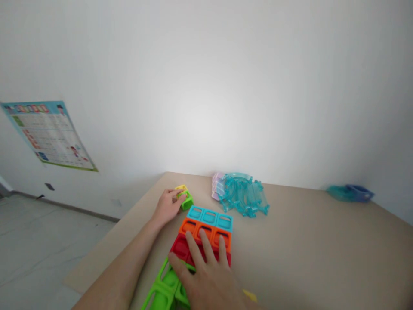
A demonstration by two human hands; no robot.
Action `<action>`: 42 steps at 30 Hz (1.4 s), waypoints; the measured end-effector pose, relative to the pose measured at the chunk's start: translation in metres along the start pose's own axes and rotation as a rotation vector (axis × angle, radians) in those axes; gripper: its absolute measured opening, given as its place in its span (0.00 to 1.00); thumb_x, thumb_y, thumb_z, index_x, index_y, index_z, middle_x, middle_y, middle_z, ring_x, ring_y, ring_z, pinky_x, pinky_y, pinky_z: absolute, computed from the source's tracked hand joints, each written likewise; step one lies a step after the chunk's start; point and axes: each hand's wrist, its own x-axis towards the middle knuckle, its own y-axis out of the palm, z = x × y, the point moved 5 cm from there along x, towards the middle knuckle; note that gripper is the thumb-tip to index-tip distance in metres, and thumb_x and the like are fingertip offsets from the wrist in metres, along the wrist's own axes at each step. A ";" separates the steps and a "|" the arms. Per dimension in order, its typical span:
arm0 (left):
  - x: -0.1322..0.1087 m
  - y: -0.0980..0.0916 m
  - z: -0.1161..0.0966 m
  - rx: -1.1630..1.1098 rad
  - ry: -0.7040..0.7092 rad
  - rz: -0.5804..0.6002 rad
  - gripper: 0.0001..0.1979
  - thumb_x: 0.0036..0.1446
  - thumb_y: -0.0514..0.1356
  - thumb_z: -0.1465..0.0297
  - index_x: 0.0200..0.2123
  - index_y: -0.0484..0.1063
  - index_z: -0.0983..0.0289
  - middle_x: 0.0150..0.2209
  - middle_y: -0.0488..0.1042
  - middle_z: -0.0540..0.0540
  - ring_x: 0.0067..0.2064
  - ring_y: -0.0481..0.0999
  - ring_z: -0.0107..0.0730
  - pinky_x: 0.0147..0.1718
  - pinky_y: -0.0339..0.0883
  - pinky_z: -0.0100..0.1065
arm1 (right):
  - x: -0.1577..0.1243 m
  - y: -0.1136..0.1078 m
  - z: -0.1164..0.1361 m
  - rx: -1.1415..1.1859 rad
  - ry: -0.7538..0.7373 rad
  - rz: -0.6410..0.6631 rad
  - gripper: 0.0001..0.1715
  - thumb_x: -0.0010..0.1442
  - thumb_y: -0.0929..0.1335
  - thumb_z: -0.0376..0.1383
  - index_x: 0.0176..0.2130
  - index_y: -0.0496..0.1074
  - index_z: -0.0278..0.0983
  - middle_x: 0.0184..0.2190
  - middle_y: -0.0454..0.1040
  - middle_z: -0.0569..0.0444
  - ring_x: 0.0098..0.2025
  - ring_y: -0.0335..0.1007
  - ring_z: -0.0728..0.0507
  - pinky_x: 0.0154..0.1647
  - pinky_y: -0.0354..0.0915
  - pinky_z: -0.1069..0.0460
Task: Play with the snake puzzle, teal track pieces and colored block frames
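My left hand (168, 206) reaches to the table's far left, its fingers closed over a small yellow and green plastic block piece (186, 202). Closer in lies a row-patterned assembly of plastic blocks (209, 217), blue at the far end, then orange, red and green. Resting flat on its red and green part is my right hand (209, 275), palm down with the fingers spread. The hand covers some of the red and green blocks. A bit of yellow plastic (250, 296) shows beside my right wrist, mostly hidden.
Against the wall sits a heap of clear teal track pieces (243, 196), with a pinkish patterned piece (218, 186) at its left. A dark blue container (359, 193) and blurred teal pieces (340, 193) stand at the far right. A poster (53, 135) hangs on the left wall.
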 end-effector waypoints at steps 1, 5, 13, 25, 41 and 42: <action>0.000 0.001 0.001 -0.002 -0.017 0.013 0.24 0.54 0.59 0.55 0.47 0.76 0.65 0.45 0.69 0.61 0.25 0.72 0.26 0.26 0.71 0.33 | 0.002 0.003 0.000 0.013 -0.042 0.029 0.40 0.59 0.66 0.43 0.66 0.48 0.52 0.68 0.45 0.44 0.64 0.38 0.14 0.49 0.40 0.15; 0.002 0.000 -0.005 0.033 0.062 0.031 0.23 0.55 0.58 0.56 0.47 0.76 0.64 0.45 0.72 0.61 0.34 0.76 0.34 0.38 0.71 0.37 | 0.009 -0.007 -0.001 0.085 -0.184 0.095 0.40 0.60 0.63 0.48 0.66 0.47 0.50 0.68 0.48 0.48 0.65 0.35 0.16 0.55 0.37 0.18; -0.001 0.001 -0.016 -0.008 0.114 0.129 0.19 0.54 0.57 0.58 0.41 0.76 0.65 0.43 0.76 0.59 0.37 0.75 0.36 0.39 0.69 0.37 | 0.005 -0.026 0.000 0.156 -0.229 0.068 0.43 0.54 0.67 0.47 0.64 0.50 0.52 0.66 0.53 0.54 0.66 0.39 0.22 0.60 0.38 0.25; -0.009 0.006 -0.020 -0.119 0.127 0.303 0.23 0.50 0.60 0.66 0.51 0.73 0.62 0.52 0.70 0.60 0.53 0.69 0.46 0.54 0.61 0.44 | 0.006 -0.035 -0.003 0.187 -0.244 0.036 0.42 0.51 0.67 0.43 0.63 0.55 0.47 0.64 0.56 0.55 0.65 0.43 0.32 0.66 0.34 0.36; -0.028 -0.006 -0.046 0.000 0.449 0.865 0.33 0.53 0.60 0.55 0.61 0.61 0.54 0.69 0.45 0.54 0.69 0.41 0.52 0.64 0.38 0.47 | 0.006 -0.053 -0.013 0.265 -0.300 0.024 0.23 0.54 0.70 0.44 0.51 0.70 0.54 0.53 0.62 0.55 0.58 0.52 0.37 0.60 0.45 0.40; -0.030 -0.007 -0.047 -0.004 0.438 0.894 0.34 0.52 0.61 0.54 0.62 0.61 0.53 0.69 0.46 0.54 0.69 0.40 0.52 0.64 0.38 0.48 | 0.006 -0.053 -0.014 0.276 -0.284 0.004 0.21 0.54 0.71 0.44 0.49 0.71 0.52 0.52 0.62 0.55 0.57 0.53 0.38 0.59 0.47 0.41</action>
